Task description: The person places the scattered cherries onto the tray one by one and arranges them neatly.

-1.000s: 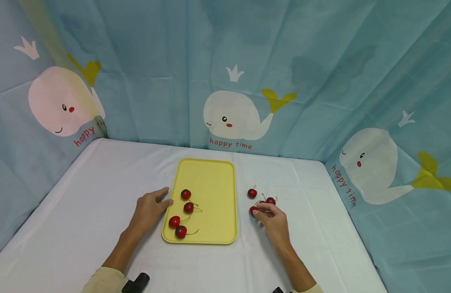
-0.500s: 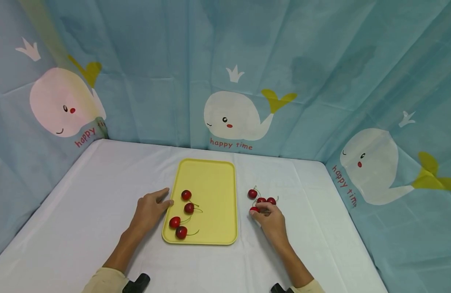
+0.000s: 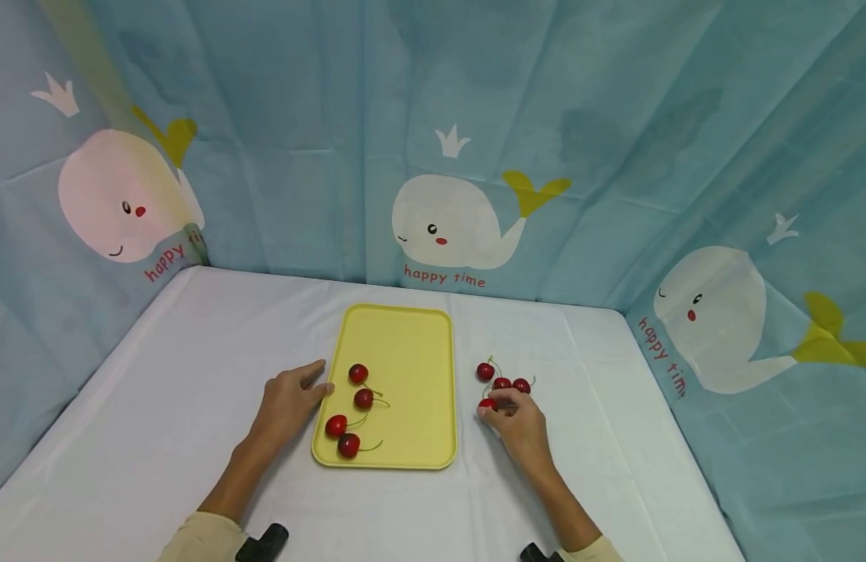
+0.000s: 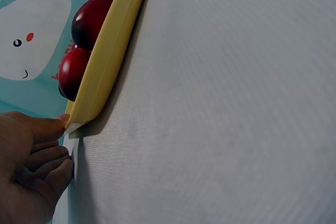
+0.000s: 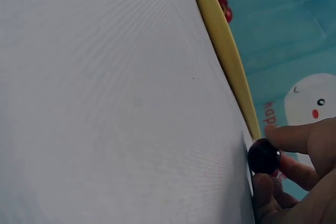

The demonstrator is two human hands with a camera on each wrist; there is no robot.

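Note:
My left hand [image 3: 283, 406] rests at the left edge of a yellow tray [image 3: 415, 367], its thumb on the rim and index finger stretched along the side. Several red cherries [image 3: 363, 399] with green stems lie in the tray's left half. To the right of the tray, my right hand [image 3: 525, 433] pinches a cherry [image 3: 487, 404] between thumb and fingers, low over the cloth. That cherry [image 5: 264, 156] looks dark in the right wrist view. Just beyond the fingers lie three more cherries [image 3: 521, 385]. In the left wrist view, two cherries [image 4: 93, 22] show above the tray wall [image 4: 107, 61].
A white cloth [image 3: 580, 468] covers the table. Blue curtains [image 3: 285, 187] with printed whales stand along the back and both sides. Dark wrist devices [image 3: 261, 543] sit at the sleeves.
My right hand has shifted slightly left and closed its fingers round the nearest cherry. The cherry behind it now shows more clearly. The left hand and tray stay almost unmoved.

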